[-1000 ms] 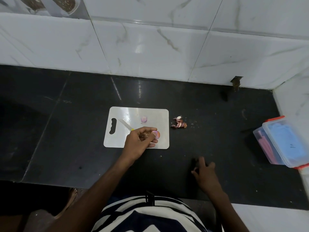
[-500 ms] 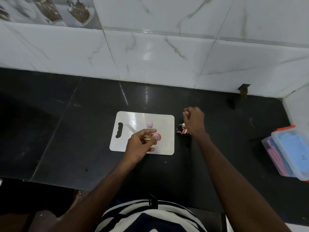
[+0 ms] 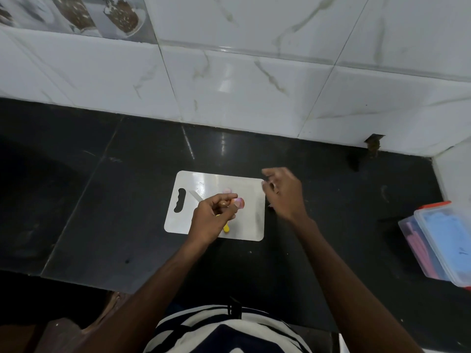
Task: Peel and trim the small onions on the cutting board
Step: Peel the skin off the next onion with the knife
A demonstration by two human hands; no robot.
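— Head view: where is the onion [image 3: 239, 203] held?
— It is pinched, with the knife [image 3: 201, 198], in the left hand [image 3: 212, 218] mid-board [image 3: 251, 225].
— And the right hand [image 3: 284, 193]?
— At three o'clock of it, loosely curled; its contents cannot be told.

You look down on a black stone counter [image 3: 254, 263] that meets a wall of white marbled tiles [image 3: 242, 93]. At your far right, on the counter, stands a clear plastic box [image 3: 441, 245] with an orange-red rim — something blue and pink lies inside. At the top left, one tile [image 3: 84, 14] carries a picture of food.
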